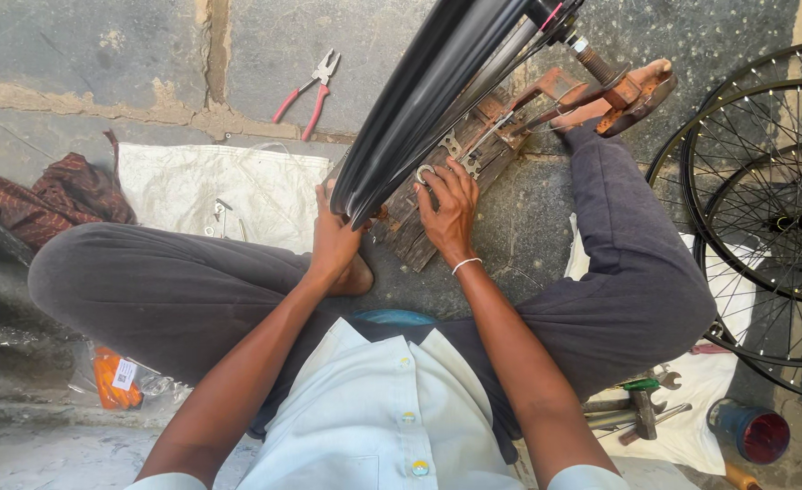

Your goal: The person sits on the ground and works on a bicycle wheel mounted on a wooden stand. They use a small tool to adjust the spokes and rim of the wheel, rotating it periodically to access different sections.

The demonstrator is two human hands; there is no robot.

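While the person sits cross-legged on the concrete floor (128, 54), the head camera looks straight down on both bare arms reaching forward over the lap. The left hand (335, 238) is wrapped around the lower edge of a black bicycle rim (419, 95), fingers closed on it, and the rim rises slantwise toward the top of the picture. The right hand (448, 210) lies just beside the rim on a worn wooden board (419, 238), its fingers bent and its fingertips pressed on a small metal wrench (426, 172); whether it really grips the wrench I cannot tell. A white band (466, 264) circles that wrist. Beyond the board a rusty metal stand (620, 91) holds the rim's axle near the person's foot.

Off to the left, red-handled pliers (312, 89) lie on the concrete, well apart from the hands, above a white sack (228, 191) and a crumpled dark red cloth (56, 195). On the right, spoked wheels (764, 209) overlap one another. Near the right knee a hammer (641, 413) and a blue can (750, 431) rest on white cloth.
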